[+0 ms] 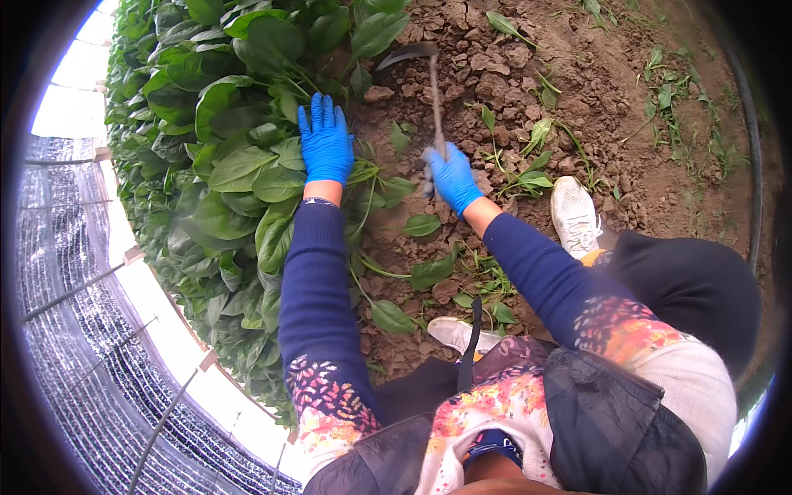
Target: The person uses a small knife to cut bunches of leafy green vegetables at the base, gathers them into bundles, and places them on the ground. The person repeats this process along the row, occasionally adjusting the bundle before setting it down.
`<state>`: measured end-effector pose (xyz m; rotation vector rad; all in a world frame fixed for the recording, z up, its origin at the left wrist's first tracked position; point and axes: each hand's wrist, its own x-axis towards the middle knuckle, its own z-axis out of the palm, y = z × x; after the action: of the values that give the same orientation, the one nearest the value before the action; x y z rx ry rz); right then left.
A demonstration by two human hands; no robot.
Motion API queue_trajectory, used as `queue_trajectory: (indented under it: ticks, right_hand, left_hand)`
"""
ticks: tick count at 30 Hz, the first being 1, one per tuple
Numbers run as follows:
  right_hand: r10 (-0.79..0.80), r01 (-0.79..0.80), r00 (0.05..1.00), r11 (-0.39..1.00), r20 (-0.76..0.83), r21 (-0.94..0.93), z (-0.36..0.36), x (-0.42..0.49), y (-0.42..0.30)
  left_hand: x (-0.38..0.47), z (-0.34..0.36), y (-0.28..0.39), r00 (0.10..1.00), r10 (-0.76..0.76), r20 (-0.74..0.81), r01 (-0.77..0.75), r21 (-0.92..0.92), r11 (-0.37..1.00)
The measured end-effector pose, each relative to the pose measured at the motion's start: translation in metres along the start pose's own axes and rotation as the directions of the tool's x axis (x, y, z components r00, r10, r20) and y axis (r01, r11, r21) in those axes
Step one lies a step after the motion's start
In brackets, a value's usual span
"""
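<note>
My left hand [327,139], in a blue disposable glove, lies palm down with its fingers fairly straight at the edge of a dense stand of leafy green plants [238,167] that look like spinach. Pale green stems show beside its wrist; whether anything is held under the palm is hidden. My right hand [450,173], gloved in blue and slightly blurred, grips the wooden handle of a sickle [437,99]. The curved metal blade points left, close to the leaves and above the crumbly soil, farther forward than both hands.
Cut or loose leaves and stems [489,272] are scattered on cloddy soil [495,80]. My white shoes [574,213] stand on the ground to the right and near my body. A dark hose [750,142] curves along the far right. Netting [80,260] on a frame runs along the left.
</note>
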<state>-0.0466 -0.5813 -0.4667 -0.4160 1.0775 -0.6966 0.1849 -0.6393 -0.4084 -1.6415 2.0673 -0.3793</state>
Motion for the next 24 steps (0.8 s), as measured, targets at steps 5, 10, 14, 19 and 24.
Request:
queue_trajectory:
  ticks: [5,10,14,19,24]
  right_hand:
    - [-0.017,0.028,0.987,0.997,0.159,-0.067,0.023,-0.001,0.02]
    - [-0.118,0.176,0.981,0.872,0.153,-0.458,0.04,0.049,0.015]
    - [-0.175,0.24,0.971,0.654,0.165,-0.717,0.055,0.077,0.006]
    - [-0.093,0.198,0.98,0.58,0.177,-0.79,0.059,0.085,-0.004]
    - [-0.03,0.158,0.985,0.527,0.167,-0.835,0.061,0.083,-0.007]
  left_hand:
    - [0.011,-0.013,0.006,0.973,-0.023,0.229,-0.007,0.132,0.991]
    - [0.019,-0.019,-0.001,0.897,-0.204,0.393,0.116,0.235,0.965]
    - [0.019,-0.016,-0.007,0.903,-0.188,0.387,0.058,0.322,0.945]
    - [0.019,-0.009,-0.019,0.862,-0.263,0.433,0.156,0.265,0.951]
    - [0.017,-0.001,-0.024,0.849,-0.274,0.451,0.13,0.324,0.937]
